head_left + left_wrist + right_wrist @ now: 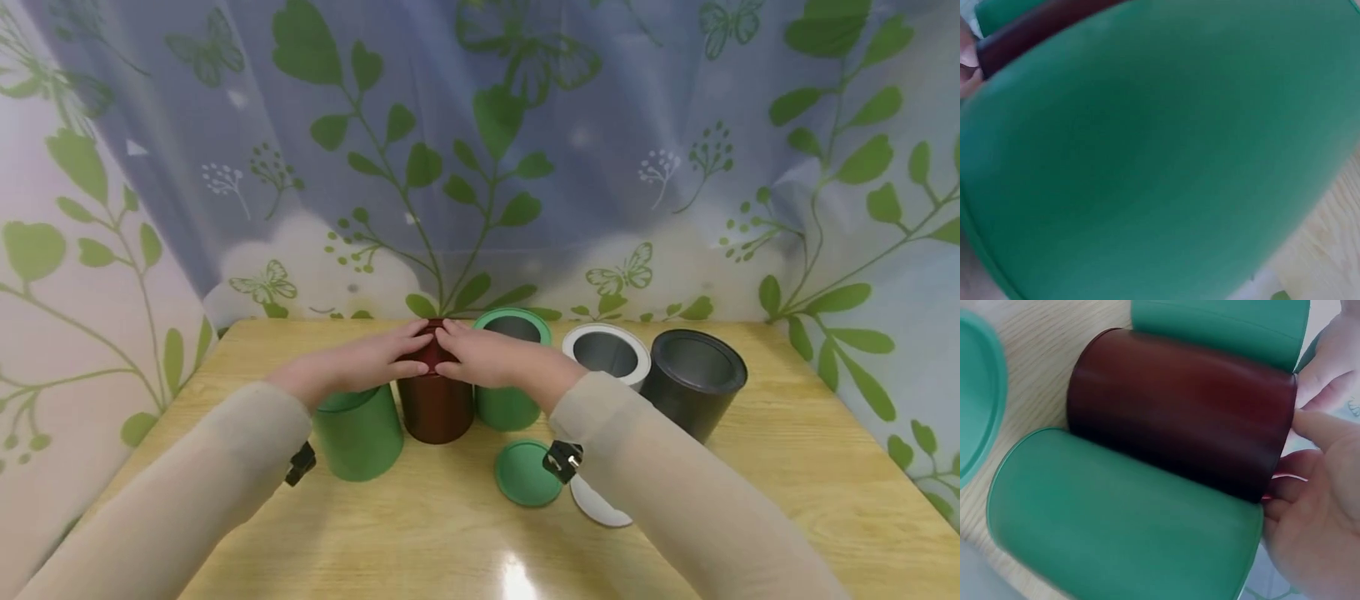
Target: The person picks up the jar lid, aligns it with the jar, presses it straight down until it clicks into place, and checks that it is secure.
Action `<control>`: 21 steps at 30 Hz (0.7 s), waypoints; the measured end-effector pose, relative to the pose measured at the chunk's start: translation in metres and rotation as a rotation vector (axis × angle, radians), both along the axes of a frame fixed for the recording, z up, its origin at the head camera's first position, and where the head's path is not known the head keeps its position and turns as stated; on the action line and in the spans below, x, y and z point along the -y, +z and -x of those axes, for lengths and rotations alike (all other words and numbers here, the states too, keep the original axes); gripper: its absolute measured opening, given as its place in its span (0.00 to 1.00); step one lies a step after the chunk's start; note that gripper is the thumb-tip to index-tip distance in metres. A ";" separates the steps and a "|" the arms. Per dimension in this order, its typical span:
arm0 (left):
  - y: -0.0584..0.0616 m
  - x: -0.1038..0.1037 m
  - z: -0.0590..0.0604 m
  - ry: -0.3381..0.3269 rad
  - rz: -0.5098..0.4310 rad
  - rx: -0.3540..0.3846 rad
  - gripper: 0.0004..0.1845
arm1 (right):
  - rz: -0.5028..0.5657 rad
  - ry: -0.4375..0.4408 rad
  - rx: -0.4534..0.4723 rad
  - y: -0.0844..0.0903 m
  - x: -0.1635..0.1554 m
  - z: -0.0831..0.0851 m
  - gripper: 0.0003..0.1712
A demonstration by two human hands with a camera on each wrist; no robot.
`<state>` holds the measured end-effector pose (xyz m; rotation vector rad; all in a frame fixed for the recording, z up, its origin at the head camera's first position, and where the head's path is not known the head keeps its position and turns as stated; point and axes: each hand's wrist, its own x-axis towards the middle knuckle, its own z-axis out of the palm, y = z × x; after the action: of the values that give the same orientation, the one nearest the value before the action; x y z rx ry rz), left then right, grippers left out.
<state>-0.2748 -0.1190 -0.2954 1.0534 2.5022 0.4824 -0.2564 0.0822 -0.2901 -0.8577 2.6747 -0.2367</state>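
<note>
Red can [437, 412], one, is standing upright on the wooden table [405, 542] near twelve o'clock. Left hand [371, 360] is resting on its top from nine o'clock, fingers extended and slightly spread, gripping nothing. Right hand [498, 354] is resting there from three o'clock, fingers likewise extended, touching rather than gripping. First green can [360, 442] is standing just beside the red can at eight o'clock; second green can [510, 410], at two. White can [642, 362] and black can [686, 400] are standing farther toward three o'clock. Green lid [527, 473] and white lid [597, 506] are lying at four o'clock.
</note>
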 end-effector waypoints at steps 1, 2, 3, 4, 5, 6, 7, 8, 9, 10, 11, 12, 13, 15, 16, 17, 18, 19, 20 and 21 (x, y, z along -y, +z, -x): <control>0.002 -0.001 -0.001 0.005 0.002 0.004 0.32 | -0.005 -0.004 0.001 0.001 0.001 0.000 0.36; 0.004 -0.002 -0.001 0.010 0.006 0.009 0.32 | -0.014 -0.010 0.001 0.003 0.003 0.000 0.36; 0.006 -0.003 -0.002 0.013 0.016 0.011 0.32 | -0.022 -0.016 0.001 0.004 0.004 0.000 0.36; 0.008 -0.005 -0.002 0.017 0.033 0.011 0.32 | -0.029 -0.023 0.006 0.005 0.005 0.000 0.36; 0.010 -0.007 -0.003 0.017 0.054 0.005 0.31 | -0.037 -0.028 0.011 0.006 0.006 0.000 0.36; 0.010 -0.009 -0.005 0.018 0.084 -0.017 0.31 | -0.047 -0.026 0.017 0.007 0.007 0.001 0.35; 0.010 -0.011 -0.006 0.020 0.118 -0.043 0.31 | -0.055 -0.021 0.017 0.009 0.008 0.001 0.35; 0.009 -0.013 -0.008 0.027 0.146 -0.070 0.32 | -0.066 -0.018 0.022 0.010 0.009 0.001 0.35; 0.008 -0.015 -0.011 0.032 0.173 -0.107 0.33 | -0.076 -0.017 0.029 0.011 0.009 0.001 0.34; 0.005 -0.018 -0.013 0.038 0.201 -0.149 0.36 | -0.087 -0.015 0.035 0.012 0.010 0.002 0.34; 0.003 -0.020 -0.016 0.042 0.229 -0.198 0.40 | -0.098 -0.011 0.037 0.013 0.011 0.002 0.34; 0.000 -0.022 -0.019 0.044 0.249 -0.252 0.44 | -0.108 -0.008 0.038 0.013 0.011 0.002 0.34; -0.003 -0.024 -0.021 0.044 0.258 -0.297 0.47 | -0.114 -0.008 0.038 0.014 0.011 0.002 0.34; -0.008 -0.027 -0.024 0.038 0.274 -0.397 0.51 | -0.123 -0.010 0.039 0.016 0.012 0.003 0.35; -0.010 -0.029 -0.025 0.037 0.281 -0.443 0.52 | -0.124 -0.007 0.034 0.017 0.012 0.004 0.35; -0.011 -0.030 -0.025 0.033 0.286 -0.493 0.50 | -0.126 -0.003 0.031 0.017 0.012 0.004 0.36; -0.013 -0.031 -0.026 0.029 0.291 -0.536 0.48 | -0.124 0.001 0.028 0.017 0.011 0.005 0.36; -0.014 -0.032 -0.026 0.030 0.301 -0.568 0.47 | -0.120 0.006 0.024 0.016 0.011 0.005 0.36; -0.016 -0.033 -0.026 0.034 0.308 -0.591 0.46 | -0.118 0.007 0.018 0.015 0.011 0.005 0.36; -0.017 -0.034 -0.026 0.040 0.318 -0.609 0.46 | -0.122 0.009 0.007 0.014 0.010 0.005 0.35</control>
<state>-0.2483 -0.0852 -0.3125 1.1451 2.9796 -0.2731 -0.2614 0.0723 -0.2765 -0.8294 2.6471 -0.0734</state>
